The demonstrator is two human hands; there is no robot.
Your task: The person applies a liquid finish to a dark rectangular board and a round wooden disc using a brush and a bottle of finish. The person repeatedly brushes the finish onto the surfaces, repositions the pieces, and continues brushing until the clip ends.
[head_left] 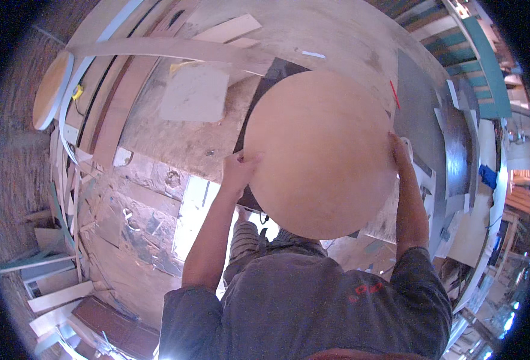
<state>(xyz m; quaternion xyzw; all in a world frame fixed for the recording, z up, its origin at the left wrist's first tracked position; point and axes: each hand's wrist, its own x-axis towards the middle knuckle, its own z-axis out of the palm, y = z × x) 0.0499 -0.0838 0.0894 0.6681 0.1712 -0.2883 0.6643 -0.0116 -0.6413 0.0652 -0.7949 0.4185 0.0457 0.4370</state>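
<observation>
A large round wooden board [322,153], pale tan and smooth, is held up in front of my body by its two sides. My left hand [241,170] grips its left edge, the fingers closed around the rim. On the opposite edge, my right hand [400,150] is closed on the rim too, its fingers partly hidden. Behind the disc lies a dark flat panel [281,70], mostly covered by it. A pale square board with rounded corners [194,93] rests on the worktable [331,36] to the left.
Long wooden planks [106,120] run along the left side, near another round board [53,90] and a yellow tape measure [77,92]. Scrap boards [61,296] pile up at lower left. A thin red stick [395,96] lies on a grey sheet [421,102] at right.
</observation>
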